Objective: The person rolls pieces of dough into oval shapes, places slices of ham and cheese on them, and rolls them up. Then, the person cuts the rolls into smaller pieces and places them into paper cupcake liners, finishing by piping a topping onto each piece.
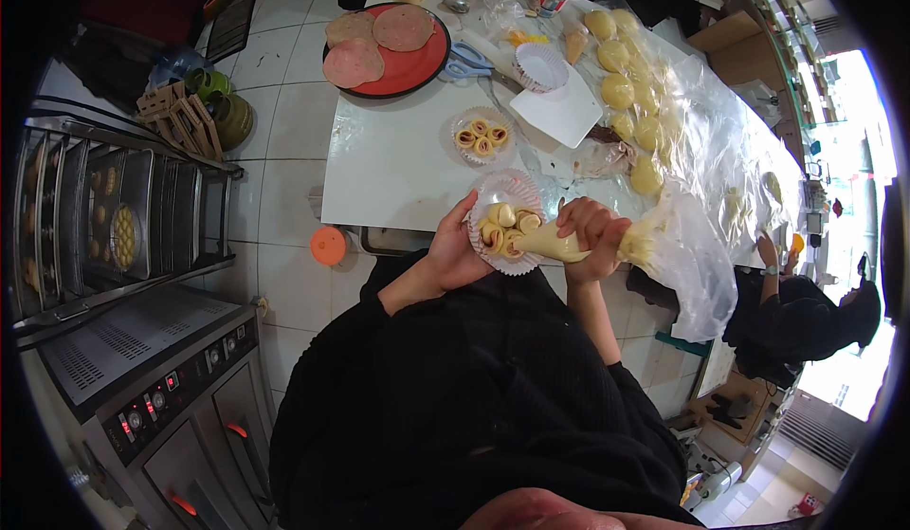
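My left hand (451, 254) holds a white pleated paper baking cup (510, 183) from its left side, just off the table's front edge. Small dough rolls (492, 234) fill the cup, with pale cream on some of them. Wrapped around a clear plastic piping bag (550, 243) of pale yellow cream is my right hand (595, 233). The bag's narrow tip points left and reaches the rolls; its loose plastic end hangs to the right. Behind the cup, a second paper cup (472, 117) with several rolls (482, 138) stands on the white table (393, 165).
A red plate (403, 68) bears round meat slices (353, 63). Scissors (466, 60), a white dish (559, 113) and dough balls (616, 92) under plastic lie nearby. An oven (180, 407) and tray rack (142, 217) stand left; another person (806, 317) is at the right.
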`<state>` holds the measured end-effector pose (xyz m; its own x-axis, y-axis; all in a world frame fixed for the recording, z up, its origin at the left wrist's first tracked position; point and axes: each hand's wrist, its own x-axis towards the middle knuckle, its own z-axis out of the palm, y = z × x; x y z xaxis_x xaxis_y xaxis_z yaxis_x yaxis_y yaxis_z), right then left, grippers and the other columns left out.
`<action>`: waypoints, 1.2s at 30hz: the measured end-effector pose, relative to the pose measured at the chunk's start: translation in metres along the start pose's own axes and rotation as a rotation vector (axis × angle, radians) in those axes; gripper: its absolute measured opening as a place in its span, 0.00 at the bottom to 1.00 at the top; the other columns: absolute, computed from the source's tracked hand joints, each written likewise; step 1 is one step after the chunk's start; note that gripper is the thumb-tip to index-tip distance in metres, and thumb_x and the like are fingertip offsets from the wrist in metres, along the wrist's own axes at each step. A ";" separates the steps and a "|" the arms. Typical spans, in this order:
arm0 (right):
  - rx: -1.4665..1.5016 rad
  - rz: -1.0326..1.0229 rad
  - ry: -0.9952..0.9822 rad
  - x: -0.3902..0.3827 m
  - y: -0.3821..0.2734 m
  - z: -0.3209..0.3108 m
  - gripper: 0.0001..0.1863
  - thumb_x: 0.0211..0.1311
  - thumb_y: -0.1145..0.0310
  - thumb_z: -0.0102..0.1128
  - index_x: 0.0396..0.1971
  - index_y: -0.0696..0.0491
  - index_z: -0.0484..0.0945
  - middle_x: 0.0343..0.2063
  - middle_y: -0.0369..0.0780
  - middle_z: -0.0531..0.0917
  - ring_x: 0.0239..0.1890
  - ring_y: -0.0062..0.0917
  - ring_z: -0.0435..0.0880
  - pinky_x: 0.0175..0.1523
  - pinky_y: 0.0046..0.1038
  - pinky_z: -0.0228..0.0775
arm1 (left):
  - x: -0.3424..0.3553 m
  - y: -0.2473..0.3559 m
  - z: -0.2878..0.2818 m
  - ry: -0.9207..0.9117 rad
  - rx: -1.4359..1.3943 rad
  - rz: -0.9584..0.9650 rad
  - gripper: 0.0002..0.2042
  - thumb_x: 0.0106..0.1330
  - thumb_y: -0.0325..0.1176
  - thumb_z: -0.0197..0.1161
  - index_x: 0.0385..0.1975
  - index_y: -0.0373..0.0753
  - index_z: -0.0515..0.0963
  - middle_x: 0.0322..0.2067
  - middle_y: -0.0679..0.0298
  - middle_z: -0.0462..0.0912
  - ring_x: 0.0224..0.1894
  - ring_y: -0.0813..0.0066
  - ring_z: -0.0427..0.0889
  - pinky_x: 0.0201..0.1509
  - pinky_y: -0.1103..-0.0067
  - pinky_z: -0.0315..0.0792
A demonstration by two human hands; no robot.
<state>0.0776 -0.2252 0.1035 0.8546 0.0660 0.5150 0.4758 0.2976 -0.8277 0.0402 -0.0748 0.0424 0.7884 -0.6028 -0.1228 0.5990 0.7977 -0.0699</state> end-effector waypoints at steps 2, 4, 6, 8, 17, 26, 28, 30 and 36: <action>0.009 0.005 -0.021 0.000 0.001 -0.001 0.28 0.68 0.52 0.31 0.08 0.48 0.52 0.07 0.33 0.59 0.12 0.22 0.63 0.25 0.26 0.61 | -0.001 0.000 0.000 -0.003 -0.004 0.004 0.29 0.67 0.53 0.35 0.60 0.37 0.57 0.58 0.55 0.63 0.59 0.60 0.63 0.64 0.66 0.54; 0.016 0.012 -0.042 0.000 0.001 -0.001 0.28 0.68 0.52 0.31 0.08 0.48 0.52 0.07 0.33 0.59 0.12 0.22 0.63 0.25 0.26 0.61 | -0.001 0.000 -0.001 -0.007 -0.010 0.007 0.29 0.67 0.53 0.35 0.60 0.37 0.57 0.57 0.54 0.63 0.59 0.60 0.64 0.64 0.66 0.54; 0.023 0.030 -0.030 -0.001 0.001 0.000 0.28 0.68 0.52 0.31 0.08 0.48 0.52 0.07 0.33 0.58 0.12 0.21 0.61 0.24 0.26 0.61 | -0.001 0.000 -0.002 -0.021 0.007 0.006 0.29 0.67 0.53 0.35 0.60 0.37 0.57 0.57 0.54 0.63 0.59 0.61 0.63 0.64 0.66 0.54; 0.020 0.040 -0.018 -0.002 0.001 -0.001 0.27 0.68 0.52 0.32 0.08 0.48 0.52 0.07 0.33 0.58 0.12 0.21 0.61 0.24 0.26 0.60 | -0.002 -0.001 -0.003 -0.031 -0.012 0.004 0.29 0.67 0.53 0.35 0.60 0.36 0.56 0.57 0.54 0.63 0.59 0.60 0.63 0.64 0.66 0.54; -0.048 0.002 -0.031 -0.004 0.004 -0.003 0.27 0.67 0.53 0.35 0.08 0.48 0.52 0.08 0.33 0.58 0.12 0.21 0.60 0.24 0.25 0.60 | -0.003 -0.002 -0.001 -0.005 -0.007 0.015 0.30 0.67 0.53 0.35 0.60 0.35 0.56 0.57 0.53 0.63 0.60 0.60 0.63 0.65 0.65 0.53; 0.211 0.186 0.324 0.006 0.004 -0.009 0.24 0.66 0.50 0.39 0.14 0.49 0.57 0.12 0.33 0.60 0.19 0.23 0.64 0.31 0.28 0.64 | -0.004 0.003 0.000 0.061 0.018 0.059 0.29 0.67 0.52 0.35 0.60 0.36 0.56 0.57 0.53 0.63 0.60 0.60 0.63 0.64 0.65 0.54; 0.319 0.482 0.446 0.015 0.001 -0.022 0.19 0.64 0.51 0.45 0.21 0.49 0.65 0.16 0.33 0.66 0.26 0.24 0.70 0.45 0.37 0.68 | -0.006 0.006 -0.002 0.091 0.030 0.087 0.29 0.67 0.52 0.36 0.60 0.36 0.56 0.57 0.54 0.63 0.60 0.60 0.63 0.64 0.66 0.55; 0.440 0.665 0.395 0.019 -0.004 -0.029 0.16 0.64 0.54 0.46 0.26 0.51 0.67 0.19 0.34 0.70 0.31 0.26 0.72 0.49 0.39 0.67 | -0.007 0.008 -0.009 0.040 0.001 0.085 0.30 0.66 0.53 0.36 0.60 0.36 0.56 0.57 0.54 0.63 0.60 0.60 0.63 0.64 0.66 0.55; 0.464 0.744 0.000 0.009 -0.021 -0.032 0.10 0.61 0.66 0.49 0.42 0.51 0.69 0.40 0.37 0.73 0.47 0.29 0.74 0.53 0.33 0.66 | -0.007 0.008 -0.005 0.019 0.019 0.116 0.30 0.66 0.53 0.36 0.60 0.36 0.56 0.58 0.55 0.63 0.60 0.61 0.63 0.65 0.66 0.54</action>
<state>0.0823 -0.2617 0.1181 0.9095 0.3975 -0.1219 -0.3376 0.5349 -0.7746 0.0393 -0.0642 0.0376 0.8500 -0.5057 -0.1474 0.5065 0.8615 -0.0351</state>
